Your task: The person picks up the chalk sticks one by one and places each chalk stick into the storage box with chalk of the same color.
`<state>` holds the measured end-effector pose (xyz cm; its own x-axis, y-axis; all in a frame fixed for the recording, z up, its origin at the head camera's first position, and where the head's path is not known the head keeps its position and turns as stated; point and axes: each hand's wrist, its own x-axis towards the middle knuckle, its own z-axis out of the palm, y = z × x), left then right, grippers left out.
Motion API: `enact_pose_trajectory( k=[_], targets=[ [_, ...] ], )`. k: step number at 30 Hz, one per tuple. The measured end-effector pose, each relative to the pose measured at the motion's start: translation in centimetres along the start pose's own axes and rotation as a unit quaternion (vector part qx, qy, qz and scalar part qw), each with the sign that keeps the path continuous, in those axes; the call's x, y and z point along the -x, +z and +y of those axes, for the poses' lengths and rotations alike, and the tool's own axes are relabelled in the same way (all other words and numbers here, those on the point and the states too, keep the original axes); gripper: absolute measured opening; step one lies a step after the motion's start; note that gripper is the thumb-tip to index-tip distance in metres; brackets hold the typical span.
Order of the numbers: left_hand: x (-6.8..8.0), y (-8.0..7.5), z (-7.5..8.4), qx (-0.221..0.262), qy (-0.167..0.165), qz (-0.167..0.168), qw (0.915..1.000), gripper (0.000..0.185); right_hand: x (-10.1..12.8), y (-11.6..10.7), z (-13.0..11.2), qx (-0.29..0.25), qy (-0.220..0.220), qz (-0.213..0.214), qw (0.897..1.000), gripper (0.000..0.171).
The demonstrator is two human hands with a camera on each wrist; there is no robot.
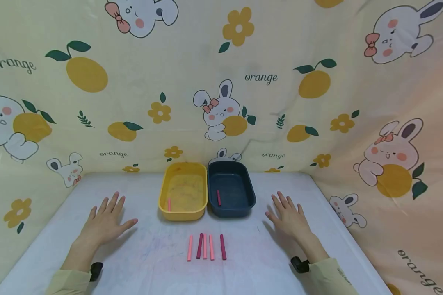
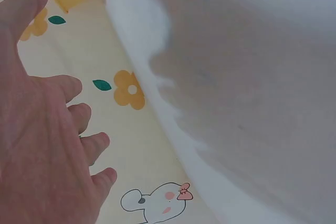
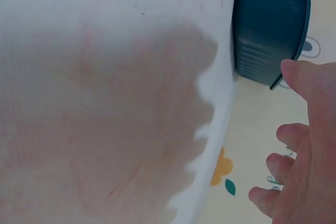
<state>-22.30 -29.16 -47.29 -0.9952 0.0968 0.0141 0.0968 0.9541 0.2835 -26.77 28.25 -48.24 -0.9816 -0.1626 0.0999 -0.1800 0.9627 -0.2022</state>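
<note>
Both hands [image 1: 105,223] [image 1: 288,219] flat on table [image 1: 151,270], five sticks [image 1: 206,246] btwn; bins [image 1: 206,190] behind

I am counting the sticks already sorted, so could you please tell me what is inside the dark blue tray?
Inside the dark blue tray lies one dark pink stick, near its left wall. The rest of the floor shows bare; the near wall hides only a thin strip at the front.
</note>
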Motion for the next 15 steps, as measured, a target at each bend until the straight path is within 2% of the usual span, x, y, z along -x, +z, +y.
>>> enact_pose_trajectory(
  k=[7, 15],
  targets=[
    [0.2, -0.3, 0.6, -0.001, 0.001, 0.001, 1.0, 0.108, 0.3, -0.2, -0.2, -0.005, -0.001, 0.007, 1.0, 0.077],
    [0.2, -0.7, 1.4, 0.004, 0.011, 0.021, 0.9997, 0.108, 0.9, -0.3, -0.6, -0.018, -0.006, 0.031, 0.999, 0.077]
  ],
)
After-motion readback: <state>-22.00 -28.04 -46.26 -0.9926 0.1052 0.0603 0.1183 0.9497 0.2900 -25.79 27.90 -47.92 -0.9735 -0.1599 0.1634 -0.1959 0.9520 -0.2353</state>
